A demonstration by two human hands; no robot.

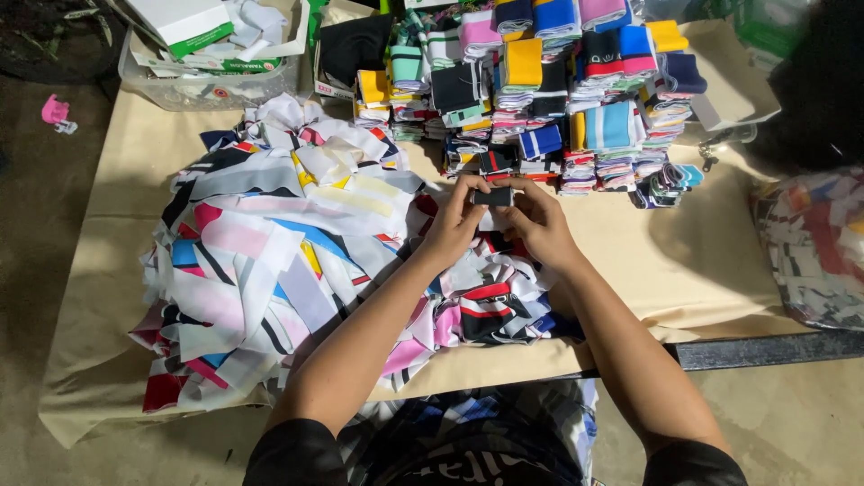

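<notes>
Head view: we note the left hand [453, 219] and right hand [537, 220] together, both pinching a small black folded fabric strip [493, 195] squarely between loose multicoloured fabric strips [270, 261] and far stacked bundles [558, 99], apparently to align its edges.

The person wears a black short-sleeved top; its sleeves end high on the upper arms, leaving both forearms bare down to the left hand [450, 227] and right hand [538, 225]. No rings, watch or bracelets show. Below, the lap is covered in plaid cloth of blue, white and dark checks.
</notes>
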